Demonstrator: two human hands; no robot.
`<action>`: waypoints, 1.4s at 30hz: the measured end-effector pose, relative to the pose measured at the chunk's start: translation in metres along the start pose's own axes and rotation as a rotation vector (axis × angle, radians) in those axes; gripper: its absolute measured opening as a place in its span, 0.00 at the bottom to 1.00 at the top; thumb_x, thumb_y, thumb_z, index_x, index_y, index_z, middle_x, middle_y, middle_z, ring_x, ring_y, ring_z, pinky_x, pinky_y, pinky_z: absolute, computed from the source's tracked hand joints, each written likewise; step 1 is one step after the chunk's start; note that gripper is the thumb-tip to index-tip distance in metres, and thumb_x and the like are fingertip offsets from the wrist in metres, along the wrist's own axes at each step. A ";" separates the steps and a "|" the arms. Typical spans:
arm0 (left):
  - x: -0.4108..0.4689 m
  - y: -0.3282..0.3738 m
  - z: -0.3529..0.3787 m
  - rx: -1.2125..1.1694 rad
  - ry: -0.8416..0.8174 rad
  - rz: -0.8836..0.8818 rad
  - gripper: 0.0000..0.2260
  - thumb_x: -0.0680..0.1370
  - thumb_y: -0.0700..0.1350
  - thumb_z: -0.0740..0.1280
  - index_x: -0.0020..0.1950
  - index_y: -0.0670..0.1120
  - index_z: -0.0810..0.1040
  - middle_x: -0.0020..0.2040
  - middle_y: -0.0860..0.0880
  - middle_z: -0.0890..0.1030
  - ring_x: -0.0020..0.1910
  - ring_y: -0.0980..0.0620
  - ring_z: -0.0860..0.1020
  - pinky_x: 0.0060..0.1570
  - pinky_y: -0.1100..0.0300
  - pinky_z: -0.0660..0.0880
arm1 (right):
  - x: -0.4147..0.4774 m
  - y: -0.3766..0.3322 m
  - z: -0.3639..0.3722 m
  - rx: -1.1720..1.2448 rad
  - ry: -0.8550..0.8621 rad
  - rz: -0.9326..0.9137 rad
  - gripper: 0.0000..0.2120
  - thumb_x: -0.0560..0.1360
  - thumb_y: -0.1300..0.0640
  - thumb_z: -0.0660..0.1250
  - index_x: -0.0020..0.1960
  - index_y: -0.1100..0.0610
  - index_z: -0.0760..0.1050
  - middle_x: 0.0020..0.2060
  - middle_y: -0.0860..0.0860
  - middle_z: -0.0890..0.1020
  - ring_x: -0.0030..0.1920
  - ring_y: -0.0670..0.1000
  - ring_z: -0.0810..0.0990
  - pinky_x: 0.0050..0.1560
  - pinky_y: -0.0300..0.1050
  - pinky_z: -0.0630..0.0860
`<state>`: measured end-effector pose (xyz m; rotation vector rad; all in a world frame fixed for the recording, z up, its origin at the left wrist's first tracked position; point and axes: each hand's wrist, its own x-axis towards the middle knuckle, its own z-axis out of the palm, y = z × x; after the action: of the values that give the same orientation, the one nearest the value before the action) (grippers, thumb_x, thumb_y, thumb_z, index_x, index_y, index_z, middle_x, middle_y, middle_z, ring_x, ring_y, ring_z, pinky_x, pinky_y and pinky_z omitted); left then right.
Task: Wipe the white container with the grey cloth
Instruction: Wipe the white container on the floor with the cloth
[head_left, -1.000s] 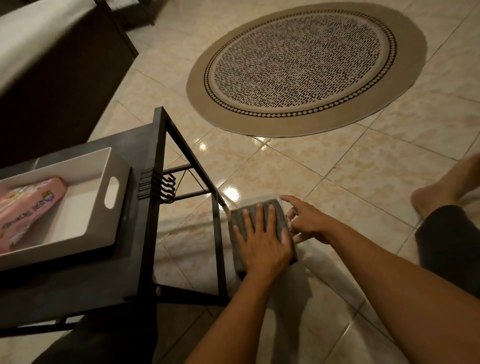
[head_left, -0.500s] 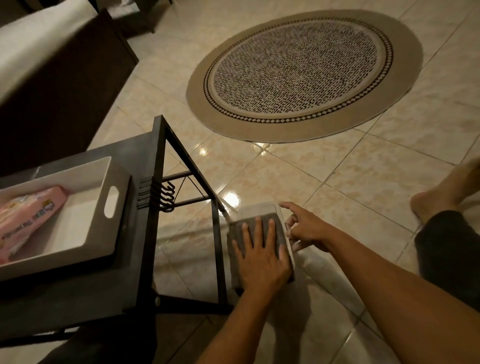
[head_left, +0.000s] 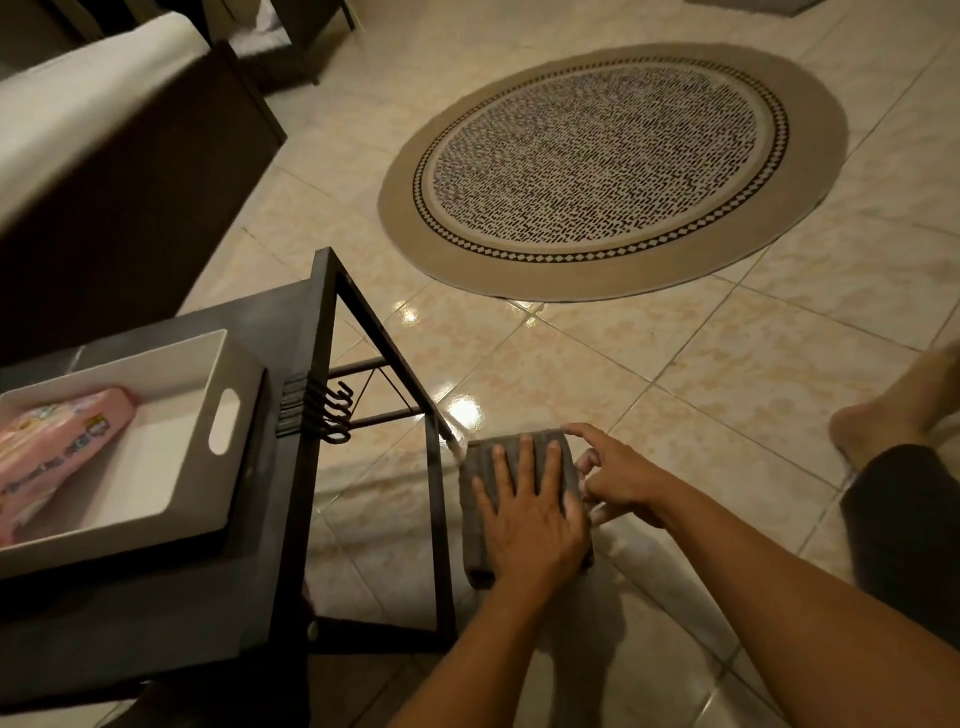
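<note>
A glossy tiled floor (head_left: 675, 374) fills most of the view, with a round patterned rug (head_left: 613, 166) lying on it well beyond the hands. At the left stands a dark metal-framed table (head_left: 270, 519), hooks (head_left: 332, 410) hanging off its near edge, and on its top sits a white tray (head_left: 228, 364) with a cut-out handle, a pink packet (head_left: 47, 457) lying inside it. Just right of the table's front leg, down on the floor, the grey cloth (head_left: 485, 462) is spread over the white container, which it covers almost wholly, so that little or none of the container can be made out. The left hand (head_left: 535, 514) lies flat and open on the cloth, fingers spread, pressing down rather than gripping. The right hand (head_left: 618, 478) sits just beside it at the cloth's right edge, fingers loosely curled, forefinger stretched to the far corner; whether it pinches anything cannot be told. A bare foot (head_left: 893, 410) rests at the far right
</note>
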<state>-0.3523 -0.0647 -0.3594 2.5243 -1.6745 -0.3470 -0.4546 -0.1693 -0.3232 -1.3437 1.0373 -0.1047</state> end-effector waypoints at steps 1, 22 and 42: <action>0.006 0.002 -0.002 0.006 0.002 0.007 0.28 0.81 0.60 0.44 0.78 0.59 0.36 0.79 0.51 0.35 0.76 0.46 0.30 0.71 0.39 0.29 | 0.000 0.000 -0.001 -0.002 0.002 -0.005 0.40 0.71 0.77 0.60 0.74 0.44 0.61 0.47 0.60 0.76 0.42 0.56 0.81 0.37 0.53 0.85; 0.004 -0.003 -0.003 -0.015 0.019 -0.041 0.28 0.81 0.60 0.45 0.78 0.59 0.35 0.79 0.50 0.35 0.76 0.44 0.32 0.71 0.37 0.32 | 0.001 0.002 0.002 0.007 0.003 0.016 0.41 0.70 0.77 0.59 0.73 0.43 0.61 0.46 0.59 0.75 0.39 0.55 0.80 0.37 0.53 0.85; -0.006 -0.013 -0.007 -0.042 -0.023 -0.108 0.28 0.81 0.60 0.45 0.76 0.60 0.32 0.78 0.50 0.33 0.76 0.43 0.31 0.71 0.37 0.32 | -0.001 0.000 0.003 0.015 0.004 0.018 0.39 0.72 0.77 0.60 0.73 0.43 0.61 0.46 0.58 0.74 0.39 0.54 0.80 0.39 0.54 0.85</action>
<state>-0.3413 -0.0544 -0.3544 2.5958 -1.5254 -0.4160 -0.4532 -0.1665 -0.3230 -1.3210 1.0498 -0.1008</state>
